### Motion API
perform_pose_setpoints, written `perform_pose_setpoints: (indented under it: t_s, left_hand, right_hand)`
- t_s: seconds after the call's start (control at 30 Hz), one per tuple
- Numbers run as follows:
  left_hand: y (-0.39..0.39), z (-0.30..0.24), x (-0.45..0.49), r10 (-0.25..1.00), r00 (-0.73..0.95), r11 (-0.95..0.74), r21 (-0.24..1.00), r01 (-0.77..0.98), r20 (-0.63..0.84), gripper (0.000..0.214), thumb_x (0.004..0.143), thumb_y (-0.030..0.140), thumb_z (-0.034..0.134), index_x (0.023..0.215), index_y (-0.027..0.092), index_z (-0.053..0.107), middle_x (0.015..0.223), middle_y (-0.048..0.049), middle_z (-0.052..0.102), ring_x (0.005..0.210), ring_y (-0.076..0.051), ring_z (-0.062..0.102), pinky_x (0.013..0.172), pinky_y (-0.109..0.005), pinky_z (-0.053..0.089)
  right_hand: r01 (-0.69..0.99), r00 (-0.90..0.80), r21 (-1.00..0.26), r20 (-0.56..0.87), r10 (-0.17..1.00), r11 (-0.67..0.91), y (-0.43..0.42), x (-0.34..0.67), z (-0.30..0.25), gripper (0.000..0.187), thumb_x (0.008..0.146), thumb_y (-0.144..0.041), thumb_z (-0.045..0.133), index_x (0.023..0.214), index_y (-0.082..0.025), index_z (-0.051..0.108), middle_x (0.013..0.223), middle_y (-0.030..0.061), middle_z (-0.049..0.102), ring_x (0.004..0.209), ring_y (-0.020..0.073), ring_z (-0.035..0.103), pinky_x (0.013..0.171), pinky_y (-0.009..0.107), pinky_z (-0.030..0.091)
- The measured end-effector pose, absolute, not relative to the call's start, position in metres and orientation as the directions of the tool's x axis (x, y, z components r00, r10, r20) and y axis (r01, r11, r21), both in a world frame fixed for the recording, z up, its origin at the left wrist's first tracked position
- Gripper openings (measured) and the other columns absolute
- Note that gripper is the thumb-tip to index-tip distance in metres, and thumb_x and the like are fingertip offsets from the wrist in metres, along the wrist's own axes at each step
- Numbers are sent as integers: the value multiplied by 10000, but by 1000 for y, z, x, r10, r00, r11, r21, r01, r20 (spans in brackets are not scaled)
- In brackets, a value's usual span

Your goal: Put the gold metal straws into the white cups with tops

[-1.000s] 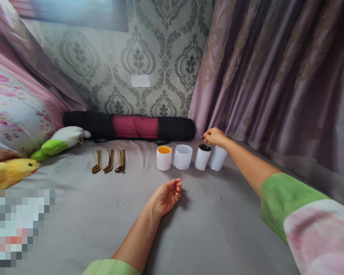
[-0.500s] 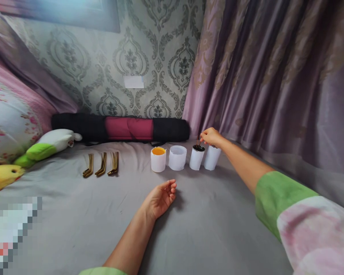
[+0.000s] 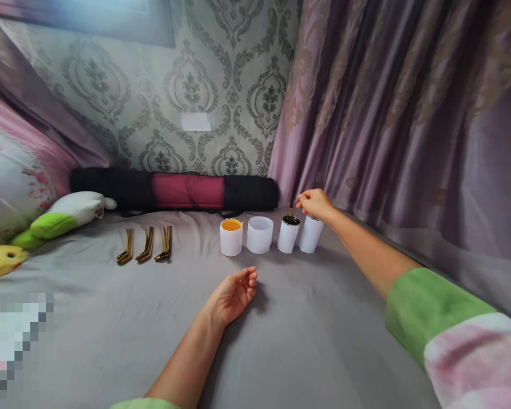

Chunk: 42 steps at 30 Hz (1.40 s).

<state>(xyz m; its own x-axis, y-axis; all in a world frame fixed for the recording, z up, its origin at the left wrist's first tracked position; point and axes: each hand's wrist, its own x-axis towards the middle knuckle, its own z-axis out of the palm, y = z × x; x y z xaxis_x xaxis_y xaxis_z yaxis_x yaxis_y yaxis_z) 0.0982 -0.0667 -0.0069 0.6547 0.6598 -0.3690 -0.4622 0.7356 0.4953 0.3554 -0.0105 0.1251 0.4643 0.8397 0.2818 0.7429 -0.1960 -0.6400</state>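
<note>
While the right hand (image 3: 314, 203) hovers, in the head view, beside thin brown sticks (image 3: 292, 210) rising from the dark-topped cup (image 3: 288, 238), keep its wrist clear of the neighbouring cup (image 3: 310, 238); its pinch is indiscernible. The left hand (image 3: 234, 296) lies empty, loosely curled.

The right hand (image 3: 317, 203) reaches over the back of a row of four white cylindrical containers; its fingertips are just beside thin brown sticks (image 3: 290, 209) standing in the dark-mouthed container (image 3: 288, 237), contact unclear. The left hand (image 3: 233, 298), loosely curled, rests on the gray sheet (image 3: 323, 341). Leftward lie three bundles of bent gold-coloured straws (image 3: 145, 245); behind, a black-and-maroon roll (image 3: 188, 191) lies along the patterned wall (image 3: 149, 96).
</note>
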Motion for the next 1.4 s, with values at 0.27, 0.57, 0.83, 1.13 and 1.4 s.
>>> perform_pose_setpoints:
  t_s: [0.27, 0.57, 0.83, 1.13, 1.4]
  left_hand:
    - [-70, -2, 98, 664, 649, 731, 501, -462, -371, 90, 772, 99, 472, 854, 97, 508, 664, -25, 534, 497, -51, 484, 429, -154, 394]
    - [-70, -2, 98, 653, 652, 746, 480, -462, -387, 67, 776, 102, 468, 824, 101, 515, 662, -30, 545, 503, -56, 493, 433, -155, 399]
    - [-68, -3, 95, 739, 590, 665, 491, -562, -326, 60, 757, 158, 521, 750, 98, 518, 673, -28, 541, 493, -47, 465, 424, -157, 389]
    - [-60, -6, 90, 839, 480, 534, 548, -643, -254, 82, 755, 187, 522, 762, 106, 529, 662, -21, 534, 468, -42, 443, 411, -162, 370]
    - [-53, -5, 91, 886, 383, 453, 659, -601, -260, 67, 738, 182, 528, 754, 118, 520, 621, 1, 521, 439, -30, 436, 425, -154, 368]
  right_hand:
    - [767, 275, -641, 337, 900, 6, -37, 312, 104, 244, 827, -284, 403, 797, -148, 604, 693, 31, 654, 424, 39, 506, 391, 126, 364]
    - [715, 133, -693, 274, 952, 99, -55, 267, 64, 258, 811, -315, 397, 748, -168, 600, 619, 4, 632, 442, 62, 524, 442, 150, 377]
    - [661, 200, -750, 194, 960, 14, -55, 244, 12, 331, 818, -348, 364, 717, -151, 609, 567, -4, 611, 405, 65, 505, 451, 168, 362]
    - [777, 294, -628, 301, 907, -43, -55, 225, -24, 318, 813, -339, 391, 689, -171, 631, 690, 54, 656, 647, 128, 574, 575, 203, 343]
    - [810, 254, -587, 330, 909, -13, -57, 229, -27, 336, 824, -344, 371, 742, -165, 643, 697, 65, 655, 635, 130, 565, 573, 202, 327]
